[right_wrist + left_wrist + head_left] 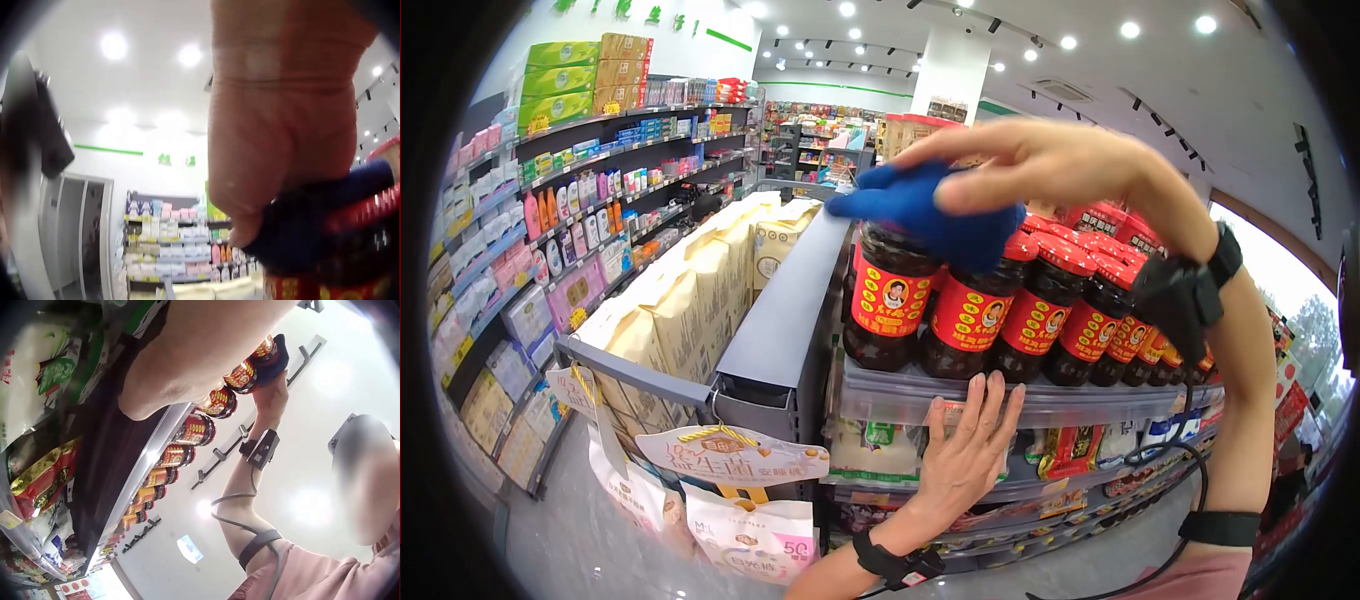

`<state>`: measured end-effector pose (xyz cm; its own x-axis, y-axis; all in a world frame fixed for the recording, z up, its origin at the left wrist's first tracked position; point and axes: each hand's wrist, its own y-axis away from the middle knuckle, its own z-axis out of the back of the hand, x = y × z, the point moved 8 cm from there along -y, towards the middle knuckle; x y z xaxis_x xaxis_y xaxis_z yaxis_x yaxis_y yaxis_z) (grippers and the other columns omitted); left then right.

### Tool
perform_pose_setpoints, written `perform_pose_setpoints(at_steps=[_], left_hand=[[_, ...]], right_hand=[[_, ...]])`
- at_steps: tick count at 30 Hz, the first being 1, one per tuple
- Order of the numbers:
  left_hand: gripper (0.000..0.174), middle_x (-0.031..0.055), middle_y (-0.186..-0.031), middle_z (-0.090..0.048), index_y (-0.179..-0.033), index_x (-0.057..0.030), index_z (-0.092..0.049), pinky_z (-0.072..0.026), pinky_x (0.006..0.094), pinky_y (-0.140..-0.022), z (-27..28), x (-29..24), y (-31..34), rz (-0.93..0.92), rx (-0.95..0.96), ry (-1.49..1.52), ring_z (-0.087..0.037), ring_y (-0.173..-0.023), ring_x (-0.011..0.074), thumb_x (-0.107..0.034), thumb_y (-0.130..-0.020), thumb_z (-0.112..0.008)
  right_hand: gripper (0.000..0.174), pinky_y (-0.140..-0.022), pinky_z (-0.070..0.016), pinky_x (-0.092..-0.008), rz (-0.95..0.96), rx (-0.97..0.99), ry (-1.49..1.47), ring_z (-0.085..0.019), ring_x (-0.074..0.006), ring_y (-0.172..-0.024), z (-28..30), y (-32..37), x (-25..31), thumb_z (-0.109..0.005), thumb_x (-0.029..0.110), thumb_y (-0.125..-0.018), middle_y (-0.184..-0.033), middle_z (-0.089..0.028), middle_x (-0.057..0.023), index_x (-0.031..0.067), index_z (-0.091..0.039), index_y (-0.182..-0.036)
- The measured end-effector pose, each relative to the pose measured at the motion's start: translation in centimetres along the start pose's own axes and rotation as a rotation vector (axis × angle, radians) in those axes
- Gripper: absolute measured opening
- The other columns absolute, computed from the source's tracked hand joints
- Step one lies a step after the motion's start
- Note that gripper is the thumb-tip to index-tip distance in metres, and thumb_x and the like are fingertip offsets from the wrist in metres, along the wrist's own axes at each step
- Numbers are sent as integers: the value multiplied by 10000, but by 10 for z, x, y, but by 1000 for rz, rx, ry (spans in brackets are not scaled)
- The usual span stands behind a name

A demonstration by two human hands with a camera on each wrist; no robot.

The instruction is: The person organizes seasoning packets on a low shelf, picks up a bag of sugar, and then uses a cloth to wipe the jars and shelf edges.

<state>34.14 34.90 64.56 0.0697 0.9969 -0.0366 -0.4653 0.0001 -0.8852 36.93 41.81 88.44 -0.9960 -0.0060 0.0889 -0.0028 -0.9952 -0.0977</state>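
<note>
My right hand [1040, 165] holds a bunched blue cloth [940, 215] over the lids of the front jars, its thumb and fingers about the cloth. The cloth covers the lid of the left front jar [890, 300] and part of its neighbour [970, 310]. These are dark sauce jars with red labels and, further along, red lids. In the right wrist view the cloth [294, 231] lies against a jar's red lid [369, 209]. My left hand [965, 460] rests with straight fingers on the clear front strip [890, 400] of the shelf, just below the jars.
More jars [1090, 330] run in rows to the right. Left of them stand a grey divider [785, 300] and a bin of cream packages [690, 290]. Hanging white packs [750, 535] and a card sign [735, 455] are at the front. Bagged goods [880, 445] fill the shelf below.
</note>
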Motion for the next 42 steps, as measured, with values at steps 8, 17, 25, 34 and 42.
perform_pose_setpoints(at_steps=[8,17,25,34,42], left_hand=[[739,149,-1418,-334,-1368,-158,-390,-118,569,-1050,-1,-2,0,0,23,-61,-255,-1343,303,-256,-679,-639],[745,154,-1418,-331,-1369,-145,-383,-117,567,-1055,2,-2,-2,7,34,-56,-257,-1341,313,-231,-676,-643],[779,177,-1426,-310,-1359,-129,-386,-125,586,-1049,1,-5,-2,30,12,-19,-237,-1347,343,-188,-638,-675],[778,198,-1426,-293,-1363,-111,-374,-125,596,-1047,0,-8,-3,43,-17,-74,-220,-1349,366,-174,-647,-671],[703,203,-1415,-313,-1346,-112,-390,-117,597,-1051,2,-14,-5,78,-29,-99,-241,-1344,360,-148,-683,-619]], right_hand=[[362,-817,-458,-299,57,-412,186,-616,-213,-902,-20,5,16,-715,124,-722,-970,-647,-117,14,-603,-1048],[385,-839,-458,-301,-106,-386,104,-590,-177,-950,1,57,-8,-620,199,-839,-1055,-623,-106,43,-544,-1183],[325,-766,-478,-287,27,-562,13,-634,-177,-826,-14,70,-11,-715,183,-731,-860,-666,-104,23,-633,-1002],[409,-865,-460,-326,-114,-504,58,-607,-217,-957,3,125,-54,-600,329,-859,-1014,-648,-105,60,-565,-1165],[295,-680,-480,-291,74,-633,-40,-618,-152,-735,-6,132,-50,-738,211,-715,-766,-641,-90,27,-625,-916]])
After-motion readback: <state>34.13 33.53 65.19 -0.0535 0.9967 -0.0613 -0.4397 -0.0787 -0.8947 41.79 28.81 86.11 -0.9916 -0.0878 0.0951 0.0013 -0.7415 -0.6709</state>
